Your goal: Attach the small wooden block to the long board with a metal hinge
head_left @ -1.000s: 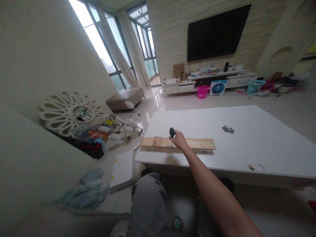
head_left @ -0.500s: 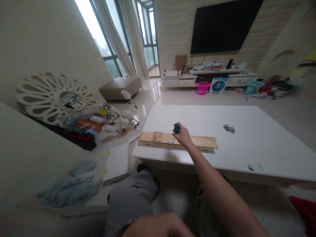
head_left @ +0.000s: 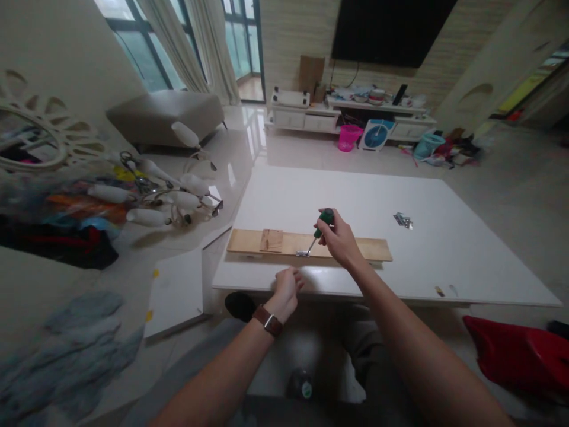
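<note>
One long, flat, pale wooden plank (head_left: 296, 241) bears a thin rectangular wood piece (head_left: 271, 240) and a shiny metal fitting (head_left: 303, 254) at its near edge. Below: smooth white tabletop (head_left: 342, 198); beyond, glossy floor (head_left: 249, 139). Right hand (head_left: 342, 238): fingers wrapped around a green-handled screwdriver (head_left: 325, 222), shaft tilted, tip at the fitting. Left hand (head_left: 287, 287): fingers curled near the plank; contents, if any, cannot be determined.

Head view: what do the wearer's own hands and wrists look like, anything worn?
Both ungloved. The left hand has a brown band with a square, silver-coloured frame at its wrist; the right hand shows none. No sleeves show.
</note>
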`<state>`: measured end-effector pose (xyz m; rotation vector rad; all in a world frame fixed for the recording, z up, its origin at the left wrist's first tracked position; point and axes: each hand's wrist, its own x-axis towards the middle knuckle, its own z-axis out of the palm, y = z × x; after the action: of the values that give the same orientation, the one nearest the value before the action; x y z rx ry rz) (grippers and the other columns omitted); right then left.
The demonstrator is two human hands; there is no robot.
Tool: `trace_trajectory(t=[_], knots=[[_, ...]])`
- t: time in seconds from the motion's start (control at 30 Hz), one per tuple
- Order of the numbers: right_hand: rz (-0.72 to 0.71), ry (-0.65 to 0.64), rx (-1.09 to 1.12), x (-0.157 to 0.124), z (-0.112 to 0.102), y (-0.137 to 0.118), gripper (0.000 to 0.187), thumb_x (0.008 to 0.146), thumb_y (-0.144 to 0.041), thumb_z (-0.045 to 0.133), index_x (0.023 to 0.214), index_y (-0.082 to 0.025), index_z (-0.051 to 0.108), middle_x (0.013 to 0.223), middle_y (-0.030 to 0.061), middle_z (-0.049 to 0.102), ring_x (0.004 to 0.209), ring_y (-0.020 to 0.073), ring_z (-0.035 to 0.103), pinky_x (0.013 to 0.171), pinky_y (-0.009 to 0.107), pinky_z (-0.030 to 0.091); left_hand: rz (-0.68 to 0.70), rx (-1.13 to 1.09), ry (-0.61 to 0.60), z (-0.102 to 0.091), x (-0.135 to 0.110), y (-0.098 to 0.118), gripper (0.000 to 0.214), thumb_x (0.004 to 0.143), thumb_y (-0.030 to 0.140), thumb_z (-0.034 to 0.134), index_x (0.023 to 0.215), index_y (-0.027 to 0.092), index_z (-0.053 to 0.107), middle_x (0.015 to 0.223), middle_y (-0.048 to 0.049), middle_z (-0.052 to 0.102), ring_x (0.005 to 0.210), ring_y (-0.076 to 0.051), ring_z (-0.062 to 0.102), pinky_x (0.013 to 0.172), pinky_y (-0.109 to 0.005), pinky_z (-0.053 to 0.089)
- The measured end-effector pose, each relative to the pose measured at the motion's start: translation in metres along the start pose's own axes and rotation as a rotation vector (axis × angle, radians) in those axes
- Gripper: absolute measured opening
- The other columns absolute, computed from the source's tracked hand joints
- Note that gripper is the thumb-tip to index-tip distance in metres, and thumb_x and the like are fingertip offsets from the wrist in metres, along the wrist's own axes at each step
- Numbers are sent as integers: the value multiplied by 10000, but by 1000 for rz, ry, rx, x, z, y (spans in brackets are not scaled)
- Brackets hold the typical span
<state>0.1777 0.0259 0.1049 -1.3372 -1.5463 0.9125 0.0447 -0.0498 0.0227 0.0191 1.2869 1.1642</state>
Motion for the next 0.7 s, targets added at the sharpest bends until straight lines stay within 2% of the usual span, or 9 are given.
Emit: trace_trajectory(t=[0.07, 0.17, 0.23, 0.33, 0.4, 0.5, 0.63, 0.7], knots=[[-57, 60, -71, 2, 1, -3, 300, 896, -498, 648, 1021, -226, 642, 757, -17, 633, 591, 129, 575, 591, 293, 467, -11, 68, -61, -11, -1, 4, 152, 796, 73, 632, 848, 188, 546, 855, -34, 594, 754, -160, 597, 712, -303, 495], [-88, 139, -109, 3, 5, -8, 295, 846, -480, 720, 803, -233, 565, 692, -35, 574, 600, 116, 531, 587, 281, 432, 102, 341, -226, -15, -12, 18, 131, 805, 148, 654, 926, 187, 621, 1051, -96, 667, 1004, -232, 643, 832, -355, 531], [-90, 169, -74, 2, 7, -10, 320, 823, -465, 749, 795, -244, 519, 703, -37, 598, 611, 118, 550, 596, 282, 451, 238, 610, -320, -15, -17, 31, 186, 797, 188, 685, 981, 188, 655, 1143, -124, 690, 1119, -278, 638, 964, -407, 514], [-139, 216, -55, -2, 8, -11, 320, 815, -431, 767, 846, -258, 499, 763, -23, 675, 671, 137, 608, 661, 301, 498, 550, 944, -433, -17, -18, 45, 255, 797, 207, 693, 1050, 194, 670, 1237, -147, 697, 1251, -323, 597, 1152, -451, 408], [-162, 232, -64, -5, 7, -10, 324, 817, -428, 781, 888, -265, 510, 791, -18, 705, 714, 151, 639, 715, 319, 515, 613, 1062, -442, -21, -14, 46, 264, 812, 214, 670, 1074, 185, 661, 1275, -174, 684, 1283, -342, 580, 1175, -458, 382], [-159, 227, -69, -8, 7, -7, 349, 816, -461, 799, 975, -275, 550, 828, -18, 719, 761, 166, 669, 757, 335, 527, 520, 1029, -389, -25, -6, 37, 312, 811, 232, 685, 1111, 177, 620, 1331, -204, 646, 1304, -348, 570, 1147, -440, 400], [-120, 185, -33, -9, 10, -5, 255, 899, -438, 677, 1068, -278, 573, 801, -27, 656, 647, 132, 594, 635, 302, 476, 277, 728, -202, -20, 5, 15, 364, 774, 268, 736, 1077, 203, 545, 1214, -166, 641, 1187, -324, 606, 984, -421, 478], [-106, 141, 13, -9, 11, -5, 215, 929, -395, 604, 1104, -273, 583, 808, -21, 646, 623, 122, 568, 606, 293, 451, 198, 557, -196, -16, 9, 5, 254, 790, 268, 685, 986, 214, 533, 1164, -136, 630, 1143, -291, 593, 894, -393, 492]])
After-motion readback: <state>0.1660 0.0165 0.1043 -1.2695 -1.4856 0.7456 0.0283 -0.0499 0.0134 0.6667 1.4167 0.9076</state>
